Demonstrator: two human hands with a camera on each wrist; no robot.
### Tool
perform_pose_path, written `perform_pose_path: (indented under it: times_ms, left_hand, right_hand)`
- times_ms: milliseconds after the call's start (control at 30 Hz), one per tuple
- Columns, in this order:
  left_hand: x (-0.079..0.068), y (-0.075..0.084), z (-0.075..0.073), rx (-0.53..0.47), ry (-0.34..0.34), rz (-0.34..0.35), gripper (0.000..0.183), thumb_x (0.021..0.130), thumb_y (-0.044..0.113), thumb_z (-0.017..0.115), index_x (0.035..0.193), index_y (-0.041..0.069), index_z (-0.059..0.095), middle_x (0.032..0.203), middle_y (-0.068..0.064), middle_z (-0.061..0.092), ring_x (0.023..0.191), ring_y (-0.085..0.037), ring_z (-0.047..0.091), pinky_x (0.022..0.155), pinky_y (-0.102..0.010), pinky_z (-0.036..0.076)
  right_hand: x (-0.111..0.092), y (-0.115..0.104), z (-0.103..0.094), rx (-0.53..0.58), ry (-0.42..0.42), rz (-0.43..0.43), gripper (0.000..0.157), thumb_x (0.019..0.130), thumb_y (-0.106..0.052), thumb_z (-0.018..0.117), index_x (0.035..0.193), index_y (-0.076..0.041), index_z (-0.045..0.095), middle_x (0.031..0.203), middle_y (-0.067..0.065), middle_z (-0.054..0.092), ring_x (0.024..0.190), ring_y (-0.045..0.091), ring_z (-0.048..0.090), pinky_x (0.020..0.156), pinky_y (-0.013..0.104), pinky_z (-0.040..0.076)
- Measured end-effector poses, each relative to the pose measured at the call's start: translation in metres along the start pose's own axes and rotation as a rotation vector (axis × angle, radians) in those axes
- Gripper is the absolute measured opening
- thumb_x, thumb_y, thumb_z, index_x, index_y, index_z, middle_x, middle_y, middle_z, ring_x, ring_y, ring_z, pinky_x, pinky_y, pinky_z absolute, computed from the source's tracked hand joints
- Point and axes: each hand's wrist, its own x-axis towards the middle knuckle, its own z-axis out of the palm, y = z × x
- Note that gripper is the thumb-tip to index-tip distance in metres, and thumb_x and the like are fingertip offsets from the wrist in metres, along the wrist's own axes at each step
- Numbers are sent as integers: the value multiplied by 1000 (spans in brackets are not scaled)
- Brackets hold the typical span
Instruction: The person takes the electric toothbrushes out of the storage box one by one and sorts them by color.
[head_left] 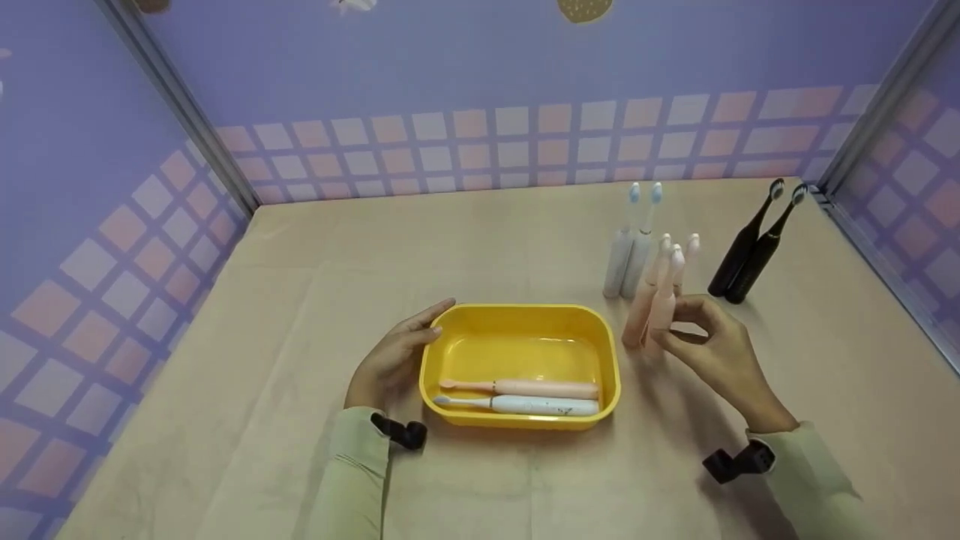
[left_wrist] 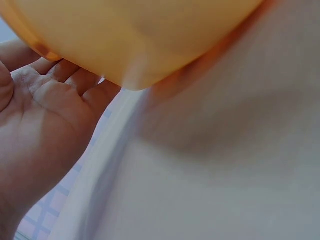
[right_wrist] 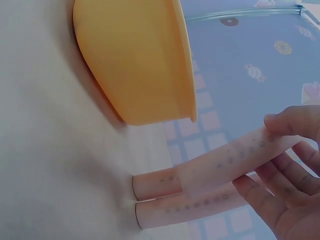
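Note:
A yellow plastic tub (head_left: 517, 311) sits on the table, holding a pink electric toothbrush (head_left: 546, 388) and a white electric toothbrush (head_left: 544, 406) side by side. My left hand (head_left: 394, 360) holds the tub's left side, thumb at the rim and fingers along the outer wall. My right hand (head_left: 712, 345) pinches another pink electric toothbrush (right_wrist: 235, 157) between thumb and fingers, upright to the right of the tub. Its base is raised off the table in the right wrist view. Two more pink toothbrushes (right_wrist: 175, 210) stand close by, partly hidden by the held one.
Two pale grey-white electric toothbrushes (head_left: 628, 259) with bluish heads stand behind the pink ones. Farther right are two black electric toothbrushes (head_left: 750, 259). Patterned panels (head_left: 487, 67) and metal posts (head_left: 176, 97) border the cloth-covered table (head_left: 315, 315).

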Motion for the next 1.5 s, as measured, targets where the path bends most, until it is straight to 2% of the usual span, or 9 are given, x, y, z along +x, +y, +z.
perform_pose_path:
  times_ms: [233, 567, 767, 933, 1200, 1333, 1500]
  left_hand:
    - [-1, 1, 2, -1, 7, -6, 55, 102, 12, 42, 154, 16, 24, 152, -12, 36, 135, -31, 43, 106, -37, 44]
    - [0, 0, 0, 36, -13, 17, 57, 102, 13, 40, 155, 13, 19, 154, -14, 33, 138, -32, 39, 107, -35, 43]
    - [0, 0, 1, 1, 1, -4, 55, 102, 13, 41, 154, 17, 24, 153, -13, 35, 137, -32, 40, 107, -36, 43]
    - [0, 0, 1, -11, 7, -12, 55, 102, 12, 41, 154, 17, 23, 153, -14, 35, 137, -32, 40, 107, -37, 43]
    - [0, 1, 1, -5, 1, 8, 55, 102, 9, 40, 154, 14, 23, 155, -13, 32, 138, -32, 39, 109, -37, 41]
    - [1, 1, 1, 5, 2, 8, 56, 101, 8, 40, 154, 13, 23, 154, -15, 32, 137, -31, 40, 107, -36, 43]
    - [1, 0, 1, 0, 5, 6, 56, 101, 8, 39, 154, 13, 22, 154, -16, 32, 136, -31, 41, 107, -36, 43]
  right_hand:
    - [0, 8, -5, -12, 2, 14, 33, 80, -2, 75, 109, 2, 60, 104, -15, 59, 96, -5, 60, 78, 15, 54]
    - [0, 14, -11, -81, 11, 54, 34, 82, -10, 76, 110, 1, 59, 102, -16, 59, 95, -10, 58, 78, 10, 52]
    - [-1, 16, -13, -105, 11, 54, 34, 83, -12, 75, 110, 0, 58, 104, -16, 57, 95, -11, 57, 78, 8, 50]
    - [0, 20, -15, -105, 15, 52, 34, 83, -11, 75, 110, 0, 57, 104, -18, 56, 95, -11, 57, 79, 8, 50]
    - [1, 25, -18, -28, 25, 67, 37, 82, -6, 75, 111, 4, 55, 107, -15, 54, 96, -8, 58, 80, 9, 51]
    - [2, 29, -19, -28, 35, 73, 37, 82, -6, 75, 111, 3, 55, 107, -12, 55, 96, -8, 57, 80, 9, 51]
    - [3, 33, -21, -36, 46, 66, 37, 83, -7, 74, 112, 4, 54, 106, -15, 56, 96, -8, 57, 81, 8, 50]
